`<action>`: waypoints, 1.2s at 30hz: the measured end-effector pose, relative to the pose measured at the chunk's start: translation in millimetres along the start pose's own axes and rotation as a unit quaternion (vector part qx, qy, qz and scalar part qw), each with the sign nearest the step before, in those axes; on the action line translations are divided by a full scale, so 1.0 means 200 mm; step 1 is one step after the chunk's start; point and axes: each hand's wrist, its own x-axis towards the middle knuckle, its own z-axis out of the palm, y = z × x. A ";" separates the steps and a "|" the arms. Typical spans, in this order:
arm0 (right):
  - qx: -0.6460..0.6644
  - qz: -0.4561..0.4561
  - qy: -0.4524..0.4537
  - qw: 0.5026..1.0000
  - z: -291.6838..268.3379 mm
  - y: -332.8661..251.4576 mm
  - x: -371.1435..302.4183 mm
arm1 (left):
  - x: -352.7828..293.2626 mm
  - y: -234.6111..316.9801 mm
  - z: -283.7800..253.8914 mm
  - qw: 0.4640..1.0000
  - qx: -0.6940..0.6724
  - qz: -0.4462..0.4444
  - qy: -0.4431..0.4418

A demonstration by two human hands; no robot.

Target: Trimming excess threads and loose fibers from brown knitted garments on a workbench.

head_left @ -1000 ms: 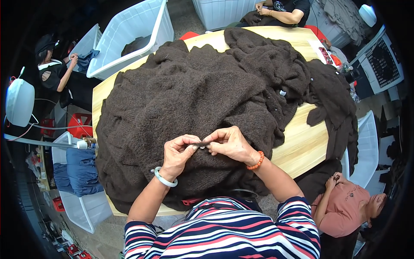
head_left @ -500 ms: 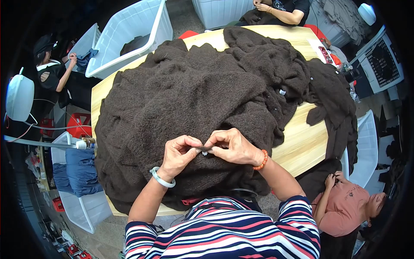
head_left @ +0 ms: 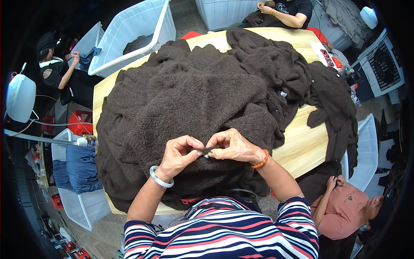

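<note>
A large heap of dark brown knitted fabric (head_left: pixel 185 95) covers most of the wooden table in front of me. Close to its near side, my left hand (head_left: pixel 177 156) and my right hand (head_left: pixel 233 146) pinch a small fold of the same brown knit between thumbs and fingertips. The two hands almost meet. Just below the pinched fold shows a small shiny whitish piece (head_left: pixel 206 156), too small to name. A pale bangle circles my left wrist, and orange beads circle my right.
Bare wooden tabletop (head_left: pixel 297 149) shows at the right. White plastic bins (head_left: pixel 125 60) stand beyond the table, and another with blue fabric (head_left: pixel 82 172) is at the left. Co-workers sit at the far side, left and lower right. More brown fabric (head_left: pixel 334 103) hangs over the right edge.
Both hands keep their pinch on the knit, with only a slight shift of the fingers. The whole view has moved a little; the heap lies as before.
</note>
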 end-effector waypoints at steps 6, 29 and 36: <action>-0.033 -0.024 0.009 0.999 0.04 -0.05 -0.02 | -0.02 -0.01 -0.03 0.998 -0.027 -0.050 0.016; -0.271 -0.209 0.255 0.904 0.20 -0.07 -0.05 | 0.00 0.00 0.02 0.983 -0.119 -0.041 0.133; -0.317 -0.244 0.234 0.886 0.21 -0.03 0.00 | 0.00 0.01 0.04 0.973 -0.169 -0.062 0.144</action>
